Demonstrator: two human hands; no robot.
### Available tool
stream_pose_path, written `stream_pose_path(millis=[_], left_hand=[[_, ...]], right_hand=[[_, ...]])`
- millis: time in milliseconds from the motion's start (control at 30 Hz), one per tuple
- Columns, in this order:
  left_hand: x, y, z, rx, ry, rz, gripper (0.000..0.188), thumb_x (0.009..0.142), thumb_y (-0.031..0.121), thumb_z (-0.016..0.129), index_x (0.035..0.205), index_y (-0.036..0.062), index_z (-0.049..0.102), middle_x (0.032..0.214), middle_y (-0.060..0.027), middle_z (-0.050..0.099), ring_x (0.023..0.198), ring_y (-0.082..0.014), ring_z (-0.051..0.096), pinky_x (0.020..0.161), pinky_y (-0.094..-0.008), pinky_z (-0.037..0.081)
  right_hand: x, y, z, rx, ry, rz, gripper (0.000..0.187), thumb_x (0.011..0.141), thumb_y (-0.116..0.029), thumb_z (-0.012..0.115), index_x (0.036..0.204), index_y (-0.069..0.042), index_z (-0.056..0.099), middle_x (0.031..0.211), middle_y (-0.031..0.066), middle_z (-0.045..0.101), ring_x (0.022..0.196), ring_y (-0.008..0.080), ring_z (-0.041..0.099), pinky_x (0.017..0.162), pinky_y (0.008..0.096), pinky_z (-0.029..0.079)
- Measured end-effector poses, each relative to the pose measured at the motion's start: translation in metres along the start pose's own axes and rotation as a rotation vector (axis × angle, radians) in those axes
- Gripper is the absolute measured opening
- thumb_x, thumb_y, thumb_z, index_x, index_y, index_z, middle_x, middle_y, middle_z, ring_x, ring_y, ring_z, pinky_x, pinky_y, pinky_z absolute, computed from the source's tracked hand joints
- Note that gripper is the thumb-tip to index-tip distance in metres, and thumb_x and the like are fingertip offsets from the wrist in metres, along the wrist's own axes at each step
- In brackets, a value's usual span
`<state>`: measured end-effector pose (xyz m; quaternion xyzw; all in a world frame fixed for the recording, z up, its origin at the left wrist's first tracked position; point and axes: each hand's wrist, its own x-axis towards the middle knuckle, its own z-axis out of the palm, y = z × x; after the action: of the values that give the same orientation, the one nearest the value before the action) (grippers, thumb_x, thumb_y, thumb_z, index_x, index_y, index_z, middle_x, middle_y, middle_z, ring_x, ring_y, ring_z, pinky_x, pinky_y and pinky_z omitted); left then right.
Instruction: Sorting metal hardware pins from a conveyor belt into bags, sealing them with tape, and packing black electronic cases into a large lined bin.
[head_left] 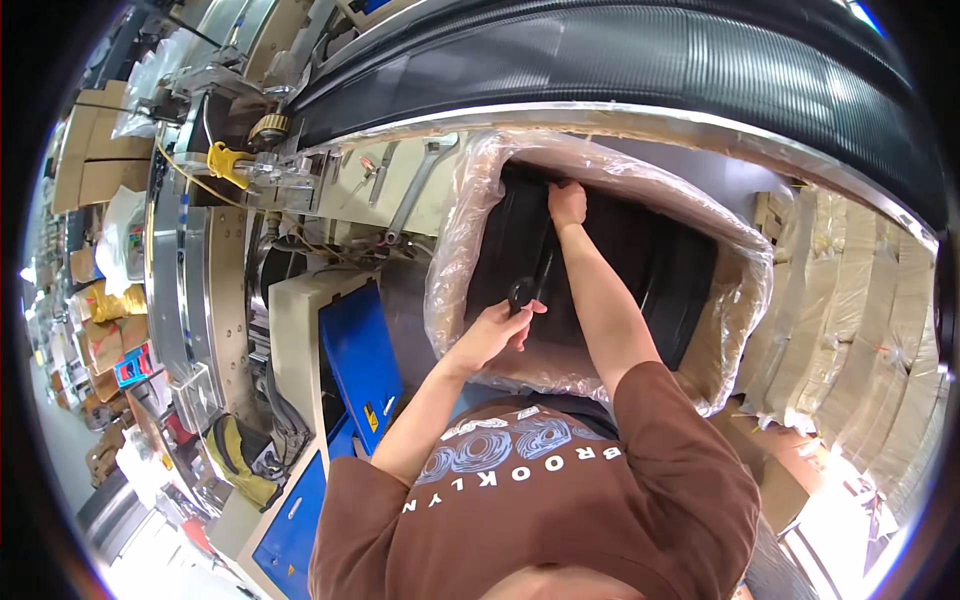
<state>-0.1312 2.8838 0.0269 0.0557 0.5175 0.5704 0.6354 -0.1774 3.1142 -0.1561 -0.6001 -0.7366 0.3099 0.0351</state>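
A box lined with clear plastic film stands in front of me, with black, smooth, sheet-like material inside. My right hand reaches to the far side of the box, fingers curled closed around the far end of a narrow black strip or fold of that material. Nearer to me, my left hand grips a black rounded end between thumb and fingers, with some fingertips showing past it. Whether both hands hold one and the same piece I cannot tell.
A wide ribbed black sheet runs over a machine beyond the box. A large wrench lies on a pale ledge. Left stands a cabinet with an open blue door. Wrapped cardboard stacks line the right side.
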Motion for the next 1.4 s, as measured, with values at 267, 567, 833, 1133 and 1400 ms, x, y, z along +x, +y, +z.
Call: stream_pose_path(millis=[267, 567, 833, 1133, 1400], left_hand=[[0.012, 0.007, 0.006, 0.457, 0.425, 0.417, 0.029, 0.091, 0.019, 0.046, 0.11, -0.001, 0.053, 0.081, -0.0098, 0.062, 0.074, -0.0176, 0.059, 0.07, -0.03, 0.045], [0.038, -0.006, 0.033, -0.198, -0.349, -0.122, 0.028, 0.093, 0.018, 0.044, 0.115, 0.0021, 0.049, 0.083, -0.0098, 0.062, 0.072, -0.0164, 0.06, 0.069, -0.0265, 0.046], [0.079, -0.073, 0.019, 1.383, -0.217, -0.167, 0.025, 0.081, 0.011, 0.049, 0.096, -0.003, 0.063, 0.096, -0.023, 0.061, 0.09, -0.0286, 0.062, 0.077, -0.0341, 0.049], [0.08, -0.108, 0.037, 1.398, 0.041, -0.212, 0.033, 0.081, 0.012, 0.047, 0.108, -0.0013, 0.06, 0.141, -0.0318, 0.012, 0.128, -0.0433, 0.023, 0.096, -0.05, 0.033], [0.085, -0.104, 0.03, 1.398, -0.009, -0.153, 0.039, 0.081, 0.011, 0.044, 0.115, -0.0057, 0.052, 0.139, -0.0332, 0.014, 0.127, -0.0464, 0.022, 0.096, -0.0491, 0.033]], right_hand=[[-0.014, 0.029, -0.053, 0.521, 0.146, -0.306, 0.009, 0.077, -0.008, 0.061, 0.084, -0.003, 0.061, 0.082, 0.0143, 0.063, 0.077, 0.0251, 0.061, 0.069, 0.0334, 0.046], [-0.126, 0.04, -0.195, 0.39, -0.398, -0.752, 0.018, 0.07, 0.012, 0.059, 0.083, 0.0, 0.061, 0.081, 0.0073, 0.058, 0.074, 0.0149, 0.059, 0.066, 0.0265, 0.048], [-0.057, 0.076, -0.121, -0.483, -0.4, -0.993, 0.073, 0.06, -0.03, 0.076, 0.12, -0.003, 0.046, 0.111, 0.0141, 0.052, 0.104, 0.028, 0.05, 0.089, 0.0358, 0.041], [-0.086, 0.074, -0.088, -0.669, -0.347, -1.046, 0.096, 0.035, -0.05, 0.08, 0.112, -0.002, 0.048, 0.106, 0.0118, 0.051, 0.104, 0.0274, 0.049, 0.085, 0.0382, 0.042], [-0.093, 0.062, -0.087, -0.857, -0.289, -0.988, 0.1, 0.043, -0.051, 0.077, 0.12, 0.003, 0.044, 0.111, 0.012, 0.05, 0.103, 0.0253, 0.047, 0.085, 0.0386, 0.039]])
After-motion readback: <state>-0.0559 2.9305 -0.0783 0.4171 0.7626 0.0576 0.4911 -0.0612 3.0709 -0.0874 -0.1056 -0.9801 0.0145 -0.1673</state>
